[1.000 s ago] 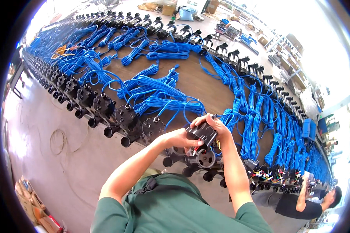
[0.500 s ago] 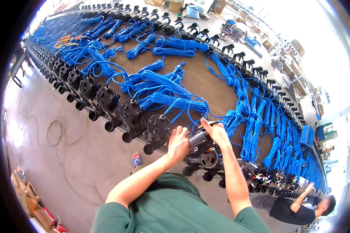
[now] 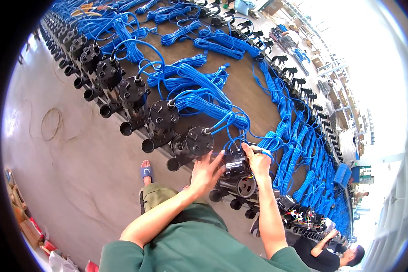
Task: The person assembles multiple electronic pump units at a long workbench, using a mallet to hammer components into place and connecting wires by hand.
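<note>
My right hand (image 3: 259,165) grips a glossy black boxy motor cover (image 3: 236,164) by its right side, with the thumb on top. A blue cable runs out beside those fingers, and a bit of coloured wire shows beneath the cover. My left hand (image 3: 206,173) is at the cover's left edge, fingers apart, fingertips close to it; whether they touch is unclear. Just below the cover lies a black pump body (image 3: 246,187) with a round, slotted end. To the left of my left hand stands a pump with a round black cap (image 3: 200,141) and a blue cable.
A long row of black pumps (image 3: 133,89) lines the near table edge, another the far edge. Bundled blue cables (image 3: 208,106) cover much of the brown tabletop (image 3: 245,86). At the lower right a co-worker (image 3: 326,254) handles pumps with exposed coloured wires (image 3: 303,215).
My left hand has loosened from the cover and spread its fingers. The cover has turned more upright in my right hand. The view has shifted, and my foot has stepped forward.
</note>
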`<state>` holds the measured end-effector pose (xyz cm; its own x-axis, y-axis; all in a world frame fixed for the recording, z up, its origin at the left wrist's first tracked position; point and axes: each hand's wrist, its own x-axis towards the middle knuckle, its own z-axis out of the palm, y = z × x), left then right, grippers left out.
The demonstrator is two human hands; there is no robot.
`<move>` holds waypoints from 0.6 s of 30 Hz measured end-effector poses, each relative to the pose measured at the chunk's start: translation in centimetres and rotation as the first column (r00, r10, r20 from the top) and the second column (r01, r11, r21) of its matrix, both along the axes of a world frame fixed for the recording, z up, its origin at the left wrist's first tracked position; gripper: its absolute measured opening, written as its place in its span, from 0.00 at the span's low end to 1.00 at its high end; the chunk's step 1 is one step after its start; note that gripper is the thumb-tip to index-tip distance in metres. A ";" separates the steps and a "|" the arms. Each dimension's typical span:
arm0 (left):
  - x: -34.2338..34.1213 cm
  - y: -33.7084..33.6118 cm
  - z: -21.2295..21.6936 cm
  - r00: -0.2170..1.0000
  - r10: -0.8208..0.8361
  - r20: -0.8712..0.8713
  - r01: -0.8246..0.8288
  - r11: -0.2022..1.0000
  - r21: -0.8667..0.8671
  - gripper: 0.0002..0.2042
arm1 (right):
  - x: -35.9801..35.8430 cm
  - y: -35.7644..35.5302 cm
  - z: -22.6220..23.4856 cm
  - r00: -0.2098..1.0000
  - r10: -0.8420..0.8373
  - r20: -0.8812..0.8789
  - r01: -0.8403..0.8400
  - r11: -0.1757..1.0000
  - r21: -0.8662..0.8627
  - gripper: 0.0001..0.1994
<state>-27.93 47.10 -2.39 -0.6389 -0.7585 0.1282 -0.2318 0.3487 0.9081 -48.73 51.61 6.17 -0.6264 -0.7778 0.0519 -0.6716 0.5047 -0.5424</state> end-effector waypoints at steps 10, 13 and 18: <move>-0.9 0.0 0.0 0.981 0.192 -0.017 -0.174 0.922 0.345 0.30 | 2.7 -1.4 1.5 0.971 0.110 -0.212 -0.121 0.992 -0.035 0.20; -0.2 0.3 0.1 0.969 0.195 -0.151 -0.085 0.839 0.537 0.31 | 3.4 -1.7 1.2 0.963 0.109 -0.247 -0.136 0.986 -0.097 0.20; 1.9 0.5 -3.0 0.877 0.094 -0.471 0.226 0.785 0.577 0.39 | 4.3 -1.4 1.3 0.945 0.101 -0.311 -0.151 0.978 -0.143 0.16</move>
<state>-25.99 47.61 -5.42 -0.6773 -0.7339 -0.0511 0.2600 -0.3037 0.9166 -44.40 50.19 7.50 -0.4594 -0.8144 0.3545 -0.8681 0.3273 -0.3732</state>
